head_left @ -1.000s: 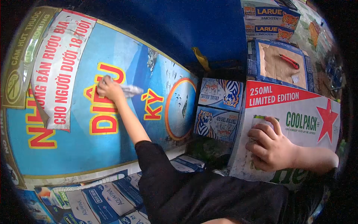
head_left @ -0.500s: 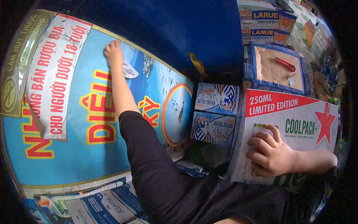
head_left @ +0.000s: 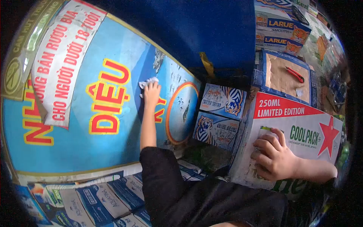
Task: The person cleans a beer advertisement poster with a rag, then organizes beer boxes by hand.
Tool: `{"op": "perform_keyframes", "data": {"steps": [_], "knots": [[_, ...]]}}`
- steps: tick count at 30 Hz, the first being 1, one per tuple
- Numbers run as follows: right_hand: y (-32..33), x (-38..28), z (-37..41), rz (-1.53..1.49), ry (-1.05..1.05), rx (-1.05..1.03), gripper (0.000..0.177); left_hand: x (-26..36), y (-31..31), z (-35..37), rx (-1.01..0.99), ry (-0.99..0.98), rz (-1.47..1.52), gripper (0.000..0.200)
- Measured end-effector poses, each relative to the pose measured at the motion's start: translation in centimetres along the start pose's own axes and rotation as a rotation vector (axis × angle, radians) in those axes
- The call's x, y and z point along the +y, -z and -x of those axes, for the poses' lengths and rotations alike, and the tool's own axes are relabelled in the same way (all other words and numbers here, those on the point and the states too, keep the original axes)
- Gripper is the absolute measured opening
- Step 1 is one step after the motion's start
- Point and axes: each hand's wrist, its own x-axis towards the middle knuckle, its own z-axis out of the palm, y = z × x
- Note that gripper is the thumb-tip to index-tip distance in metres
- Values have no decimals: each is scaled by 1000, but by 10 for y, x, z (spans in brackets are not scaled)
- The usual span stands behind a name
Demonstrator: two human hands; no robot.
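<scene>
My left hand reaches out to the blue sign panel, its fingers closed on a crumpled whitish cloth that they press to the surface. The cloth touches the panel just above the yellow-edged red lettering, left of the orange ring. My right hand rests on the white Coolpack carton with the red star. Its fingers are bent and a little apart against the carton's face, and the palm side is hidden.
Tiger-print cartons stand between the panel and the Coolpack carton. Beyond, a red box cutter lies on a brown-topped blue carton, near Larue cartons. Aquafina cartons lie below the panel. A red-lettered paper notice covers its left part.
My left hand has moved right and down across the panel with the cloth, uncovering the lettering. My right hand stays on the carton. The whole view has shifted slightly.
</scene>
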Motion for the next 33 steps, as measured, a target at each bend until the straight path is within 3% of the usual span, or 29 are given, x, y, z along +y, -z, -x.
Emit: {"op": "perform_keyframes", "data": {"steps": [1, 7, 9, 11, 12, 14, 16, 18, 20, 23, 28, 33], "knots": [[0, 0, -1, 18, -7, 7, 31, 8, 2, 21, 49, 30, 6, 15], [0, -3, 0, 6, -16, 3, 33, 58, 51, 191, -219, 478, -34, 24], [-1, -5, 0, 25, 3, -4, 32, 70, 73, 239, -330, 723, 6, 27], [-1, -6, 0, 5, -18, 14, 31, 76, 107, 271, -275, 954, 60, 32], [0, -7, -1, 9, -11, 10, 31, 73, 114, 284, -277, 972, 59, 32], [0, -7, -1, 19, -1, 9, 32, 62, 125, 309, -38, 1180, 74, 38], [0, -9, -1, 23, 7, 5, 32, 38, 141, 296, 167, 1260, -80, 29], [1, -10, -1, 23, 4, 9, 33, 9, 160, 262, 497, 1140, -165, 32], [1, -10, -1, 30, 18, 5, 33, -21, 163, 237, 662, 1197, -71, 29], [0, -11, -1, 43, 20, 16, 34, -78, 151, 204, 849, 1075, -266, 23], [0, -11, -2, 46, 18, 8, 35, -132, 157, 134, 905, 806, -262, 32], [0, -9, -1, 57, 14, -11, 36, -148, 152, 94, 893, 799, -327, 30]]}}
